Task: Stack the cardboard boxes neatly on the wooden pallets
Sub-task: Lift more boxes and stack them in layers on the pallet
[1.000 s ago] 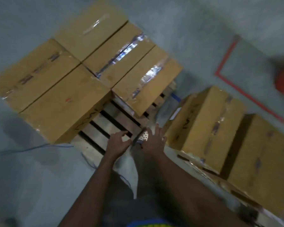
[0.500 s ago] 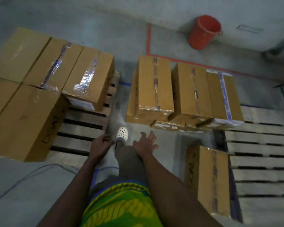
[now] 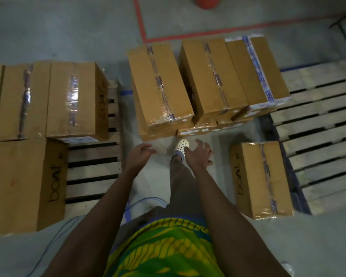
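Both empty and reaching forward: left hand loosely curled, right hand with fingers spread. Beyond, a white shoe on the floor. Farther, stacked boxes ahead; more boxes on the left pallet; right pallet mostly bare, one box beside it.

Both empty hands, left hand and right hand, hang over a bare strip of grey concrete floor running between the box piles. To the left, brown taped cardboard boxes fill most of a slatted wooden pallet, leaving its near right corner uncovered. Ahead, a two-layer stack of brown boxes blocks the way. A single brown box stands on the right, just beside a bare pale wooden pallet
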Demonstrator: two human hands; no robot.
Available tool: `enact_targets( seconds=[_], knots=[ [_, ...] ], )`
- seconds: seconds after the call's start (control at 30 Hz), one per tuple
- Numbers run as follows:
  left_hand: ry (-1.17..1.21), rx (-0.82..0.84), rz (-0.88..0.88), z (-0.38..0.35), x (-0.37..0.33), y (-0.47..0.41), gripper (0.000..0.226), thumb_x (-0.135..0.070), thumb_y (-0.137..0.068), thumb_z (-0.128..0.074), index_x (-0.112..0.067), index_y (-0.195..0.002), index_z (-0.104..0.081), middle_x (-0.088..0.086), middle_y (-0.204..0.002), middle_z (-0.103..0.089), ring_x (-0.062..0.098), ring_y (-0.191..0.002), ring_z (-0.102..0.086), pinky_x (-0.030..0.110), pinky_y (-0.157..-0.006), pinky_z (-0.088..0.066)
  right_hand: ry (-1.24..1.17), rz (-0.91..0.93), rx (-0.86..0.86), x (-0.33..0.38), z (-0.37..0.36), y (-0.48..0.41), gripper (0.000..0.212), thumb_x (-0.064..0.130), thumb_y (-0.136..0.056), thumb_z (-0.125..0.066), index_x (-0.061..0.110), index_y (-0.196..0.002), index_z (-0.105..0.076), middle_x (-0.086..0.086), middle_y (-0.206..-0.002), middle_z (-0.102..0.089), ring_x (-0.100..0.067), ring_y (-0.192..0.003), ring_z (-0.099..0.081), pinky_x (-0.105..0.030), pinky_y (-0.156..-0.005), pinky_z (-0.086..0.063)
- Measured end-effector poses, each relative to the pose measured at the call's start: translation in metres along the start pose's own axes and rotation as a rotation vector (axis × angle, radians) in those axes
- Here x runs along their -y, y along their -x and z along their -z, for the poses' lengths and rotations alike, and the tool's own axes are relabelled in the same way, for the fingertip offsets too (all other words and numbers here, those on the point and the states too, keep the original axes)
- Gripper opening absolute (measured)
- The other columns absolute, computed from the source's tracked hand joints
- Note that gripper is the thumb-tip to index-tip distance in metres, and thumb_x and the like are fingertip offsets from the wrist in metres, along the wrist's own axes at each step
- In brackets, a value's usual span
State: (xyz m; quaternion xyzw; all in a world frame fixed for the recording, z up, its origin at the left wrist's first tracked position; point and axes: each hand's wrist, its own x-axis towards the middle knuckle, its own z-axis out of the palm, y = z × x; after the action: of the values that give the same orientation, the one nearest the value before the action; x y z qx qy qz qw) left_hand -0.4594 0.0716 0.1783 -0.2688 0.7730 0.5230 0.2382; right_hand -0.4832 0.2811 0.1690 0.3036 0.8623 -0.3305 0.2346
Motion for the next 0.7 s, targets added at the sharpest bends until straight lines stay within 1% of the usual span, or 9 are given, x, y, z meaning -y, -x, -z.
enact_targets(
  seconds=[0.1, 0.17, 0.2, 0.27, 0.33, 0.47, 0.5, 0.6, 0.7],
  knots=[
    [0.078, -0.023, 0.099, -0.011, -0.032, -0.062, 0.021, -0.022, -0.092, -0.069, -0.018, -0.113, -0.071, 0.004, -0.111, -0.067, 0.020, -0.100, -0.059, 0.030, -0.085, -0.043, -0.088, -0.012, -0.020, 0.019, 0.005, -0.062, 0.063, 0.039, -0.092, -0.065, 0.033, -0.150, -0.040, 0.000, -0.161, -0.029, -0.026, -0.145, -0.025, -0.052, -0.110, -0.027],
    [0.126, -0.041, 0.178, -0.016, -0.047, -0.108, 0.011, -0.017, -0.094, -0.065, -0.023, -0.103, -0.068, 0.007, -0.109, -0.069, 0.028, -0.106, -0.061, 0.032, -0.084, -0.043, -0.132, -0.044, -0.016, 0.030, 0.002, -0.110, 0.063, 0.040, -0.093, -0.065, 0.031, -0.151, -0.039, -0.003, -0.158, -0.037, -0.028, -0.144, -0.031, -0.053, -0.111, -0.031],
    [0.146, -0.061, 0.225, -0.019, -0.051, -0.132, 0.013, -0.017, -0.094, -0.065, -0.022, -0.105, -0.068, 0.008, -0.109, -0.068, 0.032, -0.111, -0.062, 0.033, -0.084, -0.044, -0.153, -0.053, -0.002, 0.034, -0.003, -0.134, 0.064, 0.041, -0.094, -0.065, 0.030, -0.151, -0.039, -0.003, -0.156, -0.040, -0.028, -0.143, -0.034, -0.053, -0.112, -0.034],
    [0.165, -0.109, 0.312, -0.026, -0.055, -0.181, 0.040, -0.022, -0.090, -0.070, -0.017, -0.129, -0.063, 0.009, -0.127, -0.064, 0.032, -0.123, -0.058, 0.036, -0.093, -0.048, -0.170, -0.054, 0.026, 0.043, -0.013, -0.185, 0.064, 0.043, -0.093, -0.066, 0.029, -0.151, -0.040, -0.002, -0.153, -0.046, -0.027, -0.140, -0.040, -0.053, -0.112, -0.038],
    [0.174, -0.160, 0.370, -0.035, -0.053, -0.226, 0.064, -0.026, -0.088, -0.074, -0.016, -0.146, -0.050, 0.003, -0.143, -0.054, 0.024, -0.129, -0.052, 0.030, -0.097, -0.043, -0.139, -0.040, 0.045, 0.052, -0.028, -0.240, 0.064, 0.044, -0.093, -0.066, 0.029, -0.150, -0.041, 0.000, -0.151, -0.049, -0.025, -0.138, -0.045, -0.050, -0.112, -0.041],
    [0.250, -0.309, 0.417, -0.051, -0.033, -0.295, 0.054, -0.012, -0.083, -0.075, -0.021, -0.132, -0.054, -0.012, -0.115, -0.059, 0.004, -0.100, -0.059, 0.004, -0.071, -0.042, -0.024, 0.050, 0.056, 0.065, -0.065, -0.335, 0.072, 0.053, -0.089, -0.065, 0.030, -0.152, -0.040, -0.001, -0.154, -0.045, -0.024, -0.138, -0.046, -0.047, -0.111, -0.043],
    [0.274, -0.334, 0.447, -0.054, -0.028, -0.306, 0.048, -0.010, -0.082, -0.075, -0.021, -0.125, -0.055, -0.013, -0.111, -0.061, 0.001, -0.095, -0.060, 0.005, -0.068, -0.043, -0.016, 0.055, 0.068, 0.067, -0.072, -0.351, 0.075, 0.056, -0.087, -0.063, 0.030, -0.153, -0.038, -0.002, -0.155, -0.043, -0.025, -0.139, -0.044, -0.046, -0.111, -0.041],
    [0.325, -0.334, 0.507, -0.063, -0.018, -0.326, 0.048, -0.013, -0.082, -0.072, -0.016, -0.129, -0.063, -0.004, -0.115, -0.070, 0.009, -0.097, -0.067, 0.016, -0.071, -0.049, 0.002, 0.054, 0.101, 0.064, -0.084, -0.381, 0.084, 0.069, -0.082, -0.058, 0.033, -0.154, -0.034, 0.001, -0.158, -0.040, -0.026, -0.143, -0.041, -0.049, -0.113, -0.038],
    [0.336, -0.347, 0.535, -0.071, -0.014, -0.330, 0.046, -0.012, -0.083, -0.072, -0.018, -0.127, -0.061, -0.007, -0.112, -0.069, 0.004, -0.097, -0.064, 0.007, -0.064, -0.047, 0.019, 0.023, 0.169, 0.061, -0.091, -0.393, 0.091, 0.075, -0.075, -0.055, 0.035, -0.154, -0.034, 0.003, -0.155, -0.045, -0.025, -0.140, -0.044, -0.053, -0.112, -0.041]
  ],
)
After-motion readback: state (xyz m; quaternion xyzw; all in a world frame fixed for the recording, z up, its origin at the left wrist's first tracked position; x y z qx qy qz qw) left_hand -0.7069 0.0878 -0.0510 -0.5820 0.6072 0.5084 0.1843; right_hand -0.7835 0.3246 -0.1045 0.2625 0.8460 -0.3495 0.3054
